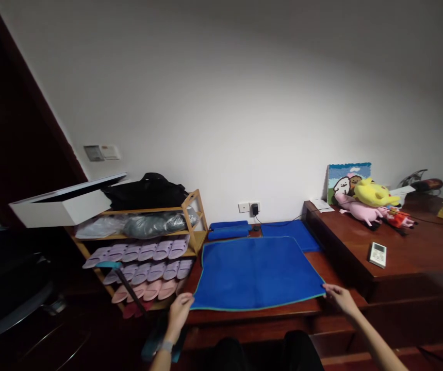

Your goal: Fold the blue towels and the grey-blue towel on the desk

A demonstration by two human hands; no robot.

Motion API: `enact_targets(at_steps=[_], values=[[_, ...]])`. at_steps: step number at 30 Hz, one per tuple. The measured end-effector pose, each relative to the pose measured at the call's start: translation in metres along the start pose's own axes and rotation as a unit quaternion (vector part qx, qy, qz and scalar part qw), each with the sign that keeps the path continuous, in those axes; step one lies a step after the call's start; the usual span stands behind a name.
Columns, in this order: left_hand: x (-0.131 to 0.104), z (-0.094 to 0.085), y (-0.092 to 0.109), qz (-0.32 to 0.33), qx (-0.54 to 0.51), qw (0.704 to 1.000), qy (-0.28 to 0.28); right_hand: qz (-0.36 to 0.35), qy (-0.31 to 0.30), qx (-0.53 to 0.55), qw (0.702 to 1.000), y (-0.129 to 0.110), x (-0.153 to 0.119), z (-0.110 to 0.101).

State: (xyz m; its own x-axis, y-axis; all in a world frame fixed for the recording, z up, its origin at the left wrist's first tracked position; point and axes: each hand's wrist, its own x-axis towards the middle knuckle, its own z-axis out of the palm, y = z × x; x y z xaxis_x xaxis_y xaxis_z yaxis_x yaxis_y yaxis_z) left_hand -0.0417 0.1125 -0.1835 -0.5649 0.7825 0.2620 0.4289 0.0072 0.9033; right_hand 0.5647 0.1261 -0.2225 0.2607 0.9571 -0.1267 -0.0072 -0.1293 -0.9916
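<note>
A blue cloth [258, 273] with a lighter green-blue edging lies spread out over the dark red wooden table [240, 318]. My left hand [180, 310] pinches its near left corner, and my right hand [339, 299] pinches the near right corner. Between them the front edge hangs slightly slack along the table's front. Behind the cloth rests another flat blue cloth [293, 233], partly covered by it. Folded or rolled blue cloths [229, 230] sit at the back left, against the wall.
On the left stands a wooden shoe rack [194, 216] with several slippers [147, 250], a black bag [147, 191] and a white box [66, 206]. A higher wooden surface [345, 247] at right holds plush toys [374, 193] and a remote control [378, 255]. A plugged-in adapter [255, 208] trails a cable.
</note>
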Motion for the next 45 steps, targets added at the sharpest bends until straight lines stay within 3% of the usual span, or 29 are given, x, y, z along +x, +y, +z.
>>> enact_targets(at_steps=[4,8,12,16,19,22,25,29,32,35,39,42,45], values=[[-0.014,-0.002,-0.038,-0.026,0.004,0.999,-0.044,0.014,0.002,0.021,1.000,0.037,-0.011,0.013],[-0.018,-0.021,-0.063,-0.043,-0.014,0.998,-0.049,0.002,0.028,0.043,0.999,0.049,-0.011,-0.006],[-0.032,-0.028,-0.081,-0.063,-0.027,0.996,-0.052,-0.026,0.050,0.007,0.998,0.072,-0.016,-0.022],[-0.047,-0.024,-0.087,-0.091,0.031,0.990,-0.103,-0.017,0.041,-0.090,0.995,0.098,-0.025,-0.024],[-0.049,-0.026,-0.086,-0.061,0.114,0.984,-0.124,-0.028,0.025,-0.156,0.987,0.108,-0.025,-0.029],[-0.046,-0.033,-0.085,0.009,0.212,0.968,-0.131,-0.038,0.016,-0.212,0.976,0.111,-0.021,-0.040],[-0.041,-0.032,-0.081,0.086,0.291,0.945,-0.121,-0.039,0.049,-0.261,0.963,0.105,-0.016,-0.045],[-0.023,-0.001,-0.058,0.153,0.284,0.935,-0.145,-0.135,0.060,-0.296,0.944,0.079,-0.001,-0.021],[-0.001,0.045,-0.036,0.190,0.272,0.923,-0.198,-0.207,0.023,-0.327,0.922,0.059,0.023,0.017],[0.026,0.094,-0.027,0.211,0.276,0.908,-0.235,-0.242,-0.001,-0.361,0.901,0.058,0.051,0.048],[0.071,0.133,-0.046,0.210,0.299,0.899,-0.241,-0.250,-0.018,-0.418,0.873,0.088,0.076,0.059],[0.112,0.139,-0.068,0.191,0.328,0.898,-0.222,-0.252,-0.022,-0.456,0.853,0.112,0.083,0.054],[0.147,0.138,-0.084,0.168,0.356,0.900,-0.190,-0.249,-0.025,-0.479,0.841,0.121,0.084,0.048]])
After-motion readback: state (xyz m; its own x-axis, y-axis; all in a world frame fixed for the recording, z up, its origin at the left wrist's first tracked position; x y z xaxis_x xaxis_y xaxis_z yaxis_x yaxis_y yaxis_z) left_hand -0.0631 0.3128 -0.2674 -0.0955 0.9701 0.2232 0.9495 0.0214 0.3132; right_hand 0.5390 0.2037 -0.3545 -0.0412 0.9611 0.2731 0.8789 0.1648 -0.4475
